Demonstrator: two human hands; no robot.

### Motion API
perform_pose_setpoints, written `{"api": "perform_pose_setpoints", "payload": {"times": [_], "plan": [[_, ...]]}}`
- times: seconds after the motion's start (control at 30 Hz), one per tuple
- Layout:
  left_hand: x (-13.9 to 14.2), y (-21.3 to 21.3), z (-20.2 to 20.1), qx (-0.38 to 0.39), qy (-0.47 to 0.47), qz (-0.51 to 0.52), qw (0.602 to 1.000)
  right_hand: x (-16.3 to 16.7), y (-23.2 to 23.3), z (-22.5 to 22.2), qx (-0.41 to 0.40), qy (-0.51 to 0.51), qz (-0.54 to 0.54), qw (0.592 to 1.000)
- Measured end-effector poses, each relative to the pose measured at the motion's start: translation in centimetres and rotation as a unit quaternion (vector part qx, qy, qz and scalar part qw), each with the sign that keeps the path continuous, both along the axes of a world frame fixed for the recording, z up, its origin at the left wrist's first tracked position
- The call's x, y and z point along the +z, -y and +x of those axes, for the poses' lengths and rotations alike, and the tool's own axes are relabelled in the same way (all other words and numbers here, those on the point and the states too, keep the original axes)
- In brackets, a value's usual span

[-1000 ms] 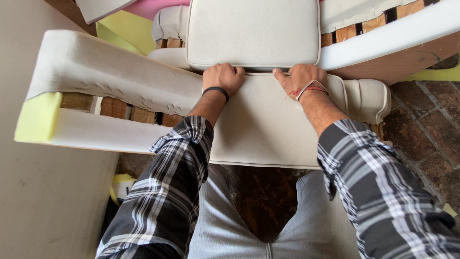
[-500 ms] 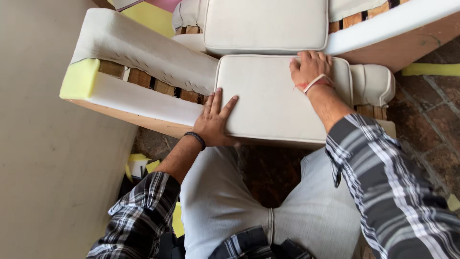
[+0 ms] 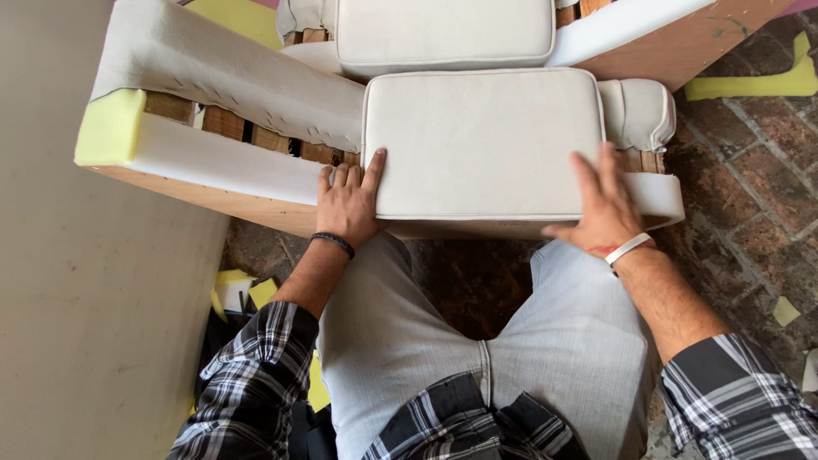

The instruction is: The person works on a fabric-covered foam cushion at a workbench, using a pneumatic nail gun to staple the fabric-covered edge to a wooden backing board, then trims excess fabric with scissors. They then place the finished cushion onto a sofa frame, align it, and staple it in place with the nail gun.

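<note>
My left hand (image 3: 348,204) lies flat, fingers open, against the left edge of the cream seat cushion (image 3: 481,140). My right hand (image 3: 603,211), also open, presses its front right corner. Beyond the cushion stands the back cushion (image 3: 443,32); to its left, the padded armrest (image 3: 221,81).

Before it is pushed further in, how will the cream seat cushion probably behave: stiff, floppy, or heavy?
The seat cushion keeps a boxy shape with straight piped edges, so it is probably firm yet springy. Left hand and right hand press its front corners; probably light, it may drag on the fabric beside it.
</note>
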State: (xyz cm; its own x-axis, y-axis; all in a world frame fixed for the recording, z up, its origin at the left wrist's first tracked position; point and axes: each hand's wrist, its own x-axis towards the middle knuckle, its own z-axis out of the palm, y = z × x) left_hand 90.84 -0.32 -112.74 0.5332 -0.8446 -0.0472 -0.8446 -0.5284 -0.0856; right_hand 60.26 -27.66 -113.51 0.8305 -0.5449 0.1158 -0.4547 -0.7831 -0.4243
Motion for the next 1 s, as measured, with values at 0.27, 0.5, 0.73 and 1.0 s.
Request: {"api": "perform_pose_setpoints", "payload": {"times": [0.27,0.5,0.73,1.0], "plan": [[0.2,-0.4,-0.1,-0.019,0.005,-0.054,0.998,-1.7,2.4,-1.6,-0.093,-0.085,-0.045,0.991],[0.2,0.1,-0.1,-0.004,-0.004,-0.013,1.0,-1.4,2.7,-1.5,-0.097,-0.119,-0.143,0.978],[-0.3,0.3,1.0,-0.001,-0.016,0.009,1.0,-2.7,3.9,-1.2,-0.119,-0.172,-0.114,0.971],[-0.8,0.2,0.8,-0.003,-0.016,-0.023,1.0,-5.9,5.1,-2.9,-0.071,-0.038,-0.059,0.995]]}}
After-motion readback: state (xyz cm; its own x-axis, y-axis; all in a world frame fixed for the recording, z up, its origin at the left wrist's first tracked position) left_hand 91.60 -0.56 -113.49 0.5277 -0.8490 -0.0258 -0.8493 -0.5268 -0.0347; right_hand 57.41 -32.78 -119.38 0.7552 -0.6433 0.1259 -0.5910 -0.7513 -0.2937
